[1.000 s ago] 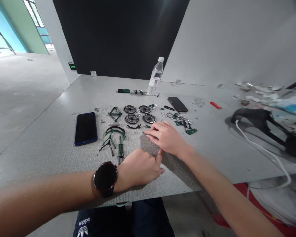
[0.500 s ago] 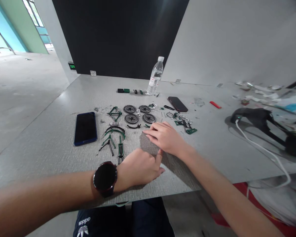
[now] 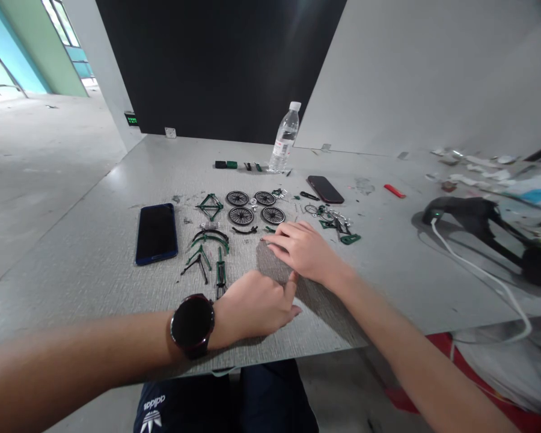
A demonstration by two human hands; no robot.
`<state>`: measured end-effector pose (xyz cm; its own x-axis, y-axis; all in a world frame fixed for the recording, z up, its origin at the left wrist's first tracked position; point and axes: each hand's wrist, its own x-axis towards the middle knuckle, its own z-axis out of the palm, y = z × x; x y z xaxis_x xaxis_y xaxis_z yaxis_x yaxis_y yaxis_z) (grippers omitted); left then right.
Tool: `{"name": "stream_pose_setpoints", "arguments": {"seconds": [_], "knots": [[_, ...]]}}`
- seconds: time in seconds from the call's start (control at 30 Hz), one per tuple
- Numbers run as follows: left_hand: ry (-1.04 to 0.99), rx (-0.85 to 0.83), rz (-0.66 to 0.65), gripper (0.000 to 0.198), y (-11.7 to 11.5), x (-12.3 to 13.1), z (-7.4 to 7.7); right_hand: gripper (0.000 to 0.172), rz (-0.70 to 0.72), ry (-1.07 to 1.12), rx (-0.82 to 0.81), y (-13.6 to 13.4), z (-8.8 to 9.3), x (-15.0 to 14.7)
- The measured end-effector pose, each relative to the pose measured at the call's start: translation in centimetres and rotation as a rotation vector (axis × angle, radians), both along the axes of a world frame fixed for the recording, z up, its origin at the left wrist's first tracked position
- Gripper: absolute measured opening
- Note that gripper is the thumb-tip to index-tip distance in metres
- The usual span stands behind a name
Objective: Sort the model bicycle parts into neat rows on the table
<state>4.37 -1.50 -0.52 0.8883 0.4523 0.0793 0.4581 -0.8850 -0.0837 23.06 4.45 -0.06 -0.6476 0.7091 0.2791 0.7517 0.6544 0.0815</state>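
Observation:
My left hand [image 3: 258, 304], a dark round watch [image 3: 193, 326] on its wrist, hovers near the table's front edge, index finger and thumb apart with nothing visible between them. My right hand [image 3: 301, 249] rests palm down, its fingers stretched toward small parts. Its fingertips lie just below a miniature spoked wheel [image 3: 273, 215] and partly cover a small green piece [image 3: 269, 229]. Left of them lies a black handlebar-like part [image 3: 244, 231]. Nearest my left hand are a green-and-black fork-like part [image 3: 220, 270], curved strips [image 3: 210, 236] and V-shaped pieces [image 3: 200, 263]. A diamond-shaped frame [image 3: 210, 207] lies farther back.
A blue-edged phone [image 3: 156, 234] lies at left; another phone [image 3: 325, 189] lies behind more loose parts [image 3: 338, 222]. A water bottle [image 3: 285, 138] stands at the back. At right are a red piece [image 3: 394, 191] and a black device [image 3: 464, 210] with a white cable [image 3: 482, 276].
Both hands stay almost where they were. My right hand's fingertips have shifted very slightly; the parts on the table lie as before.

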Motion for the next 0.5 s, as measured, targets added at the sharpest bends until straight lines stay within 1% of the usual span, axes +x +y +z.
{"name": "stream_pose_setpoints", "arguments": {"seconds": [0.37, 0.5], "knots": [[0.014, -0.003, 0.000, 0.059, -0.02, 0.04, 0.23, 0.030, 0.002, 0.002, -0.004, -0.07, 0.09, -0.09], [0.004, -0.002, 0.006, 0.059, -0.11, 0.09, 0.05, 0.030, 0.002, 0.006, -0.014, -0.09, 0.15, -0.11]]}}
